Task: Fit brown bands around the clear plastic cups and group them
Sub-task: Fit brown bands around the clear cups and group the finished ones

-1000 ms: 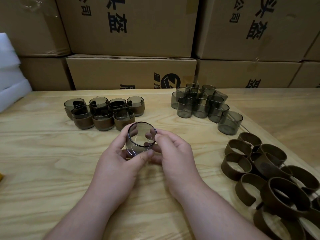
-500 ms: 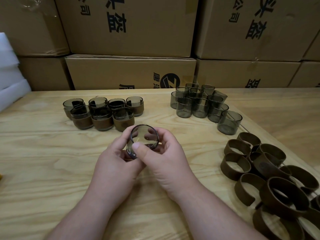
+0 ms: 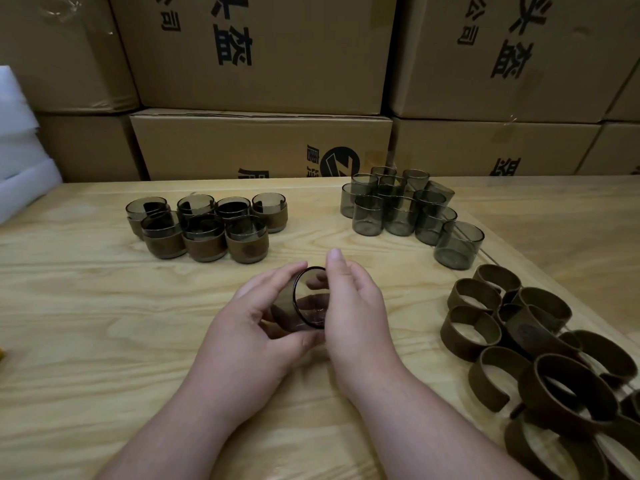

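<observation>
A clear smoky plastic cup (image 3: 300,306) lies on its side between my two hands, just above the middle of the wooden table (image 3: 86,306), its dark rim turned to the right. My left hand (image 3: 249,327) grips the cup's body from the left, thumb under it. My right hand (image 3: 353,313) curls round the rim side, fingers over the top. No brown band shows on this cup. Several banded cups (image 3: 207,226) stand grouped at the back left. Several bare cups (image 3: 401,209) cluster at the back right. Loose brown bands (image 3: 540,348) lie piled at the right.
Stacked cardboard boxes (image 3: 263,147) form a wall behind the table. White foam blocks (image 3: 17,161) sit at the far left. The table's right edge runs diagonally past the band pile. A small yellow thing (image 3: 2,355) peeks in at the left edge.
The cup has turned from facing me with its mouth to lying sideways, rim to the right. My right hand has shifted over the rim side, and both hands have moved slightly right.
</observation>
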### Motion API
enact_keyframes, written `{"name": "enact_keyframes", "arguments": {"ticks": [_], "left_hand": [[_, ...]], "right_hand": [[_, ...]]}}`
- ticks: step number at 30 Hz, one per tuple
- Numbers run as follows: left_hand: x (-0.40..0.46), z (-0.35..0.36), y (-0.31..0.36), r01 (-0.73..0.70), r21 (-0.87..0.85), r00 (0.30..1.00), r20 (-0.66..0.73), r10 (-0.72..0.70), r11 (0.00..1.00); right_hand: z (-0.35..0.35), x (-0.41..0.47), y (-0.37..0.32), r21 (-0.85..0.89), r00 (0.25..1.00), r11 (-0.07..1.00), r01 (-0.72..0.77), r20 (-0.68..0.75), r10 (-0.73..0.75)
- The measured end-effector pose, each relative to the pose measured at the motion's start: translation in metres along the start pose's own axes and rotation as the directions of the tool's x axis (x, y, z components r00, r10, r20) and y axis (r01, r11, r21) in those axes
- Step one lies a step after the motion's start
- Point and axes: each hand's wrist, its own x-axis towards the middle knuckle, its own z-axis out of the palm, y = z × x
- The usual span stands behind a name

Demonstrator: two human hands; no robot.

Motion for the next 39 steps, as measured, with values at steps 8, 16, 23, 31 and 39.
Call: {"name": "enact_keyframes", "arguments": {"ticks": [8,16,23,31,39], "left_hand": [[-0.0001,-0.0009,-0.0008,-0.002,-0.006,1.0,0.017,0.002,1.0],[-0.0001,-0.001,-0.0038,0.035,-0.018,0.998,-0.042,-0.035,0.999],[0.003,-0.0065,-0.0064,0.107,-0.136,0.992,-0.059,-0.116,0.985],[0.0055,-0.0053,-0.0042,0.091,-0.321,0.99,-0.073,-0.12,0.943],[0.0027,-0.0029,-0.003,0.128,-0.373,0.99,-0.013,-0.143,0.919]], "right_hand": [[0.0014,-0.0026,-0.0025,0.023,1.0,1.0,0.007,0.025,-0.008],[0.0028,-0.0064,-0.0005,-0.049,0.993,0.997,0.066,0.103,-0.061],[0.004,-0.0095,0.0012,-0.043,0.97,0.988,0.151,0.199,-0.14],[0.0016,-0.0064,-0.0016,0.033,0.982,0.99,0.137,0.123,-0.14],[-0.0015,-0.0048,-0.003,0.09,0.991,0.987,0.133,-0.011,-0.132]]}}
